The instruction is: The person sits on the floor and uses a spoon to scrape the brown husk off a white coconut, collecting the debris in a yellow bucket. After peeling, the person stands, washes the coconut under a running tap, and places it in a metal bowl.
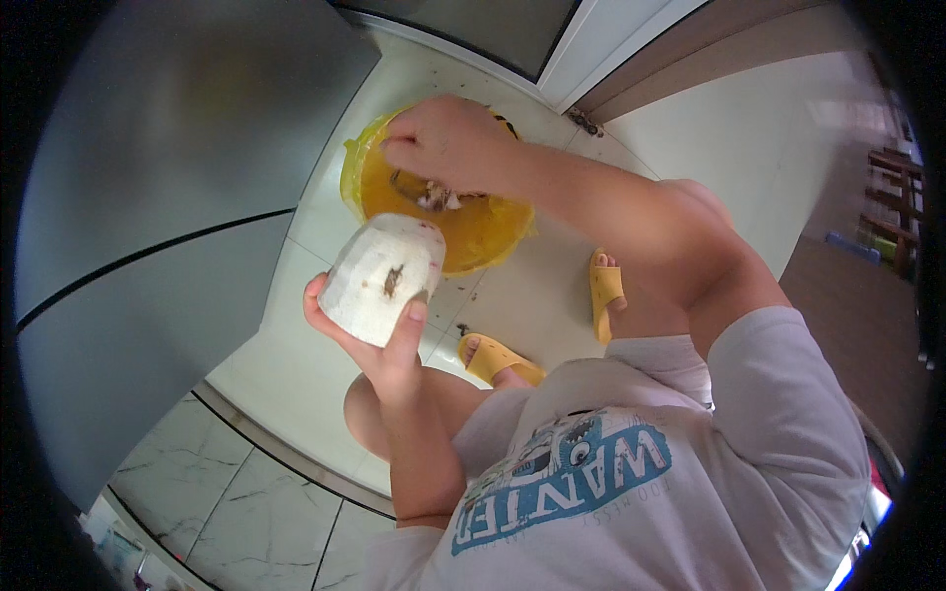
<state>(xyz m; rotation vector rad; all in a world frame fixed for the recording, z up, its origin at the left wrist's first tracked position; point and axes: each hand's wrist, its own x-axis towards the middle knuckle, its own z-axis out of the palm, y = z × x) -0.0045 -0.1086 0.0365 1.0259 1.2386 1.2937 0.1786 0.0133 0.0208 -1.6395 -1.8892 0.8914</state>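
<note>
My left hand [388, 362] grips a white, blunt-ended object [355, 277], which looks like a trimmed young coconut, from below, with the thumb on its near side. It has a brown blemish on its face and reddish marks near its upper edge. Beyond it, on the floor, stands a round bin with a yellow plastic liner [480, 240]; pale and brown scraps [441, 198] lie inside. My right hand [443, 140] hovers over the bin with its fingers curled. Whether it holds something small is hidden by the fingers.
Dark bits lie on the tiled floor [295, 295] around the bin. A grey cabinet or appliance front [185, 148] stands at the left. A white-framed door [569, 44] is beyond the bin. My feet in yellow slippers [499, 360] are below it. Wooden furniture [890, 210] stands far right.
</note>
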